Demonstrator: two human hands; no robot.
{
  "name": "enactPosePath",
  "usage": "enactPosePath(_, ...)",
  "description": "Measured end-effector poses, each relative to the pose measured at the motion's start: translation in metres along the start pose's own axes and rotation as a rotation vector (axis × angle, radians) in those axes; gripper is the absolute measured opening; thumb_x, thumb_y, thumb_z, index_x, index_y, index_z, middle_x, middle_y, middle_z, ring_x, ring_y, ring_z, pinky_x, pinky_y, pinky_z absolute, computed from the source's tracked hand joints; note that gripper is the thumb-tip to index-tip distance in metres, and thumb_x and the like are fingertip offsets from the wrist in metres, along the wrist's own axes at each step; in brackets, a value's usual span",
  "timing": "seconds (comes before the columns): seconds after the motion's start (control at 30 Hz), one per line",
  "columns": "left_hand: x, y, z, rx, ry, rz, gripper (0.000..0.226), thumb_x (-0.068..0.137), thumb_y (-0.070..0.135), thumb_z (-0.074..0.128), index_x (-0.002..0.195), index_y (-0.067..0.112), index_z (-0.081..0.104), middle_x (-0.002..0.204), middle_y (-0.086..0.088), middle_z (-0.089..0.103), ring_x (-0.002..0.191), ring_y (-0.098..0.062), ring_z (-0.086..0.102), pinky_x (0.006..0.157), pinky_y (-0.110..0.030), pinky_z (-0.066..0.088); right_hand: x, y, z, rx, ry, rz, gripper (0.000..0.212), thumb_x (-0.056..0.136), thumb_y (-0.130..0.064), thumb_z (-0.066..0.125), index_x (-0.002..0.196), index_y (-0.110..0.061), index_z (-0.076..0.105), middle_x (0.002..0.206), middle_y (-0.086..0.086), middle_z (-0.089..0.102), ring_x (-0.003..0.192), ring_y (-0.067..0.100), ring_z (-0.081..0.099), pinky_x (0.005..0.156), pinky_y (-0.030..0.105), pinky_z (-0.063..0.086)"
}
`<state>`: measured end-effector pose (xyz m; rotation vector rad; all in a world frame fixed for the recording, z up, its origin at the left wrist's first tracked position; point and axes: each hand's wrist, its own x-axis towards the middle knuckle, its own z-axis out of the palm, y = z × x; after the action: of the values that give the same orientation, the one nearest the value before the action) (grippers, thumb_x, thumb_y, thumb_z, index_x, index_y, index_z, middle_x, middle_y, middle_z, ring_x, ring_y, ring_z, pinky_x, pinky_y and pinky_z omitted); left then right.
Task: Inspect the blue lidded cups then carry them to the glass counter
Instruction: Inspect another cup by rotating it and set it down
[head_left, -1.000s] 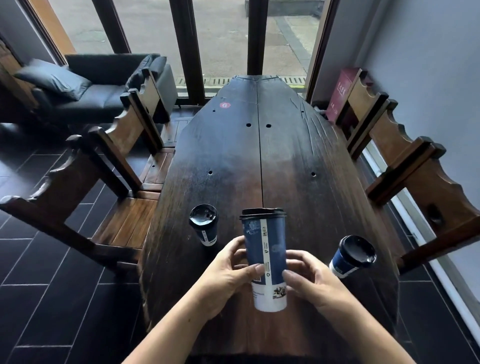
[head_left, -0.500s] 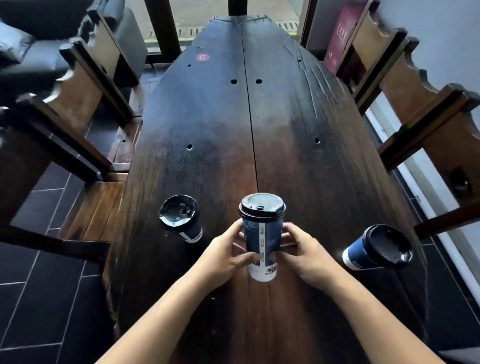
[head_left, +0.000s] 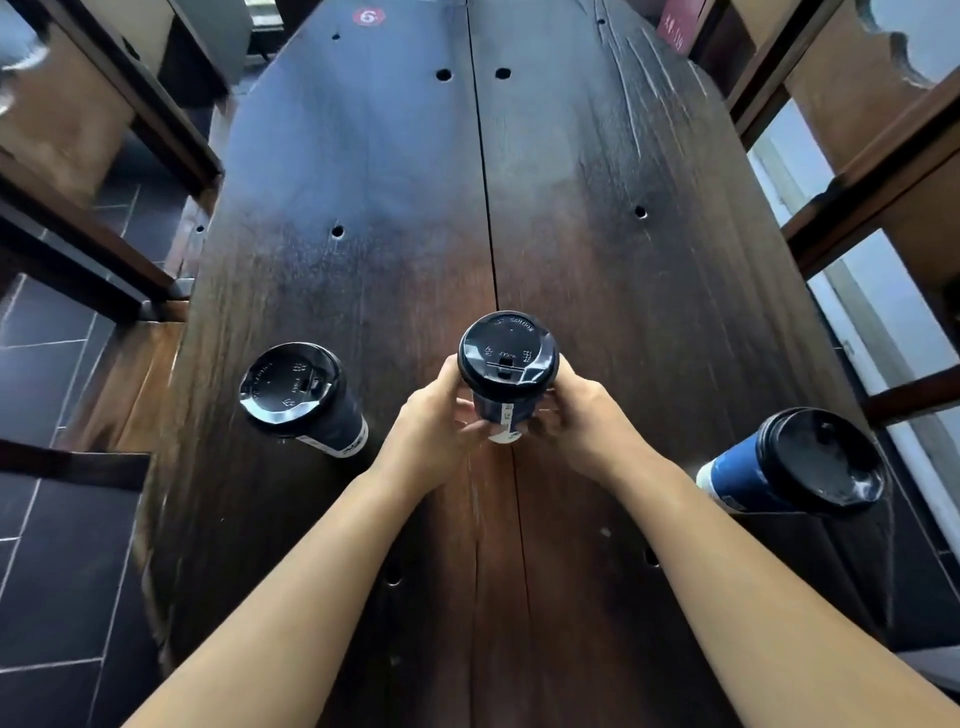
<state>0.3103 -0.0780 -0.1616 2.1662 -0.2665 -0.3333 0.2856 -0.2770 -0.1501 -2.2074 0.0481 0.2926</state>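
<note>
Three blue paper cups with black lids are over a long dark wooden table (head_left: 597, 249). I hold the middle cup (head_left: 506, 364) between both hands, seen from above so its lid faces me. My left hand (head_left: 434, 415) grips its left side and my right hand (head_left: 582, 415) grips its right side, fingers curled round the body. A second cup (head_left: 298, 397) stands on the table to the left of my hands. The third cup (head_left: 795, 465) stands near the table's right edge. The glass counter is not in view.
Wooden chairs line both sides: one on the left (head_left: 93, 171), one on the right (head_left: 878, 156). A red round sticker (head_left: 368, 16) marks the far end of the table. Dark floor tiles (head_left: 47, 571) lie at the left.
My view has tilted down and closer over the table. The held cup now shows its lid from above instead of its side. Both hands keep their grip; the other two cups stay put.
</note>
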Motion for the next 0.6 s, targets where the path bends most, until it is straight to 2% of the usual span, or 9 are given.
enactPosePath(0.1, 0.003, -0.004, 0.007, 0.009, 0.012, 0.007, 0.069, 0.081, 0.016, 0.084, 0.134, 0.033, 0.043, 0.094, 0.023, 0.066, 0.082, 0.012, 0.068, 0.076, -0.017, 0.057, 0.006, 0.006, 0.002, 0.026, -0.011, 0.012, 0.06, 0.078, -0.02, 0.074, 0.13, -0.035, 0.046, 0.106, -0.005, 0.075, 0.099, 0.018, 0.073, 0.089, 0.048, 0.06)
enactPosePath(0.23, 0.001, -0.008, 0.016, 0.032, 0.035, 0.03, 0.066, 0.082, 0.021, 0.084, 0.128, 0.041, 0.041, 0.097, 0.02, 0.068, 0.084, 0.004, 0.069, 0.076, -0.015, 0.054, 0.008, 0.019, 0.008, 0.04, -0.002, 0.017, 0.064, 0.08, -0.019, 0.077, 0.132, -0.038, 0.045, 0.108, -0.005, 0.075, 0.102, 0.017, 0.072, 0.09, 0.047, 0.059)
enactPosePath(0.37, 0.002, -0.012, 0.018, 0.022, 0.025, 0.043, 0.069, 0.083, 0.02, 0.083, 0.132, 0.044, 0.04, 0.103, 0.015, 0.069, 0.087, -0.003, 0.071, 0.078, -0.028, 0.062, 0.009, 0.024, 0.012, 0.039, 0.034, 0.007, 0.063, 0.082, -0.019, 0.08, 0.133, -0.035, 0.047, 0.111, -0.007, 0.073, 0.103, 0.013, 0.071, 0.091, 0.041, 0.059)
enactPosePath(0.5, 0.003, -0.016, 0.017, 0.012, 0.009, 0.051, 0.067, 0.084, 0.017, 0.082, 0.133, 0.041, 0.043, 0.106, 0.013, 0.07, 0.088, -0.006, 0.072, 0.08, -0.035, 0.063, 0.01, 0.026, 0.015, 0.068, 0.033, 0.0, 0.066, 0.08, -0.017, 0.083, 0.134, -0.031, 0.048, 0.113, -0.006, 0.071, 0.102, 0.012, 0.07, 0.089, 0.041, 0.06)
enactPosePath(0.6, 0.002, -0.024, 0.022, 0.017, -0.046, 0.033, 0.066, 0.083, 0.02, 0.084, 0.133, 0.04, 0.046, 0.112, 0.015, 0.066, 0.09, -0.006, 0.072, 0.084, -0.038, 0.062, 0.006, 0.035, 0.018, 0.049, -0.048, 0.062, 0.067, 0.078, -0.021, 0.084, 0.134, -0.03, 0.047, 0.122, -0.004, 0.068, 0.111, 0.013, 0.068, 0.094, 0.042, 0.059)
